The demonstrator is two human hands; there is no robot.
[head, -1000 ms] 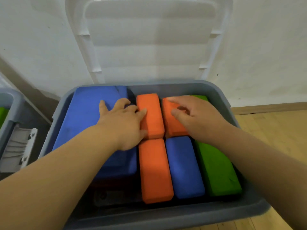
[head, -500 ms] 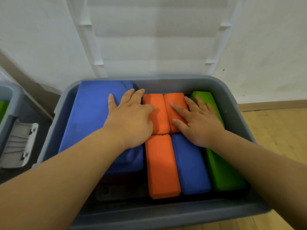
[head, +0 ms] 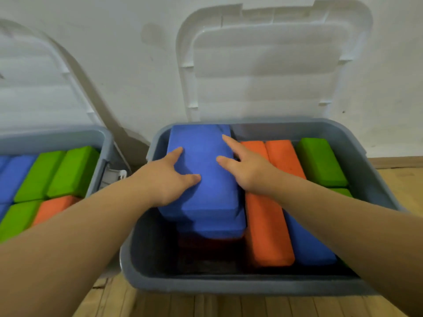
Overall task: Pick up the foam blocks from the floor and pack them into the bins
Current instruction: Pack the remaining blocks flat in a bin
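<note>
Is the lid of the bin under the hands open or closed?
Open: the white lid stands upright behind the grey bin, not covering it.

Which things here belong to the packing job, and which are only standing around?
Job: blue block, left hand and right hand resting on it, grey bin, orange blocks, green block, second bin.
Standing around: white lid, wall, wooden floor.

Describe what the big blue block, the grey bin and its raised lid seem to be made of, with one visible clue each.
Big blue block: foam, matte; finely grainy surface, softly rounded edges. Grey bin: likely moulded plastic, smooth with a dull sheen along its rounded rim. Lid: probably translucent whitish plastic; moulded ribs and a milky look.
</note>
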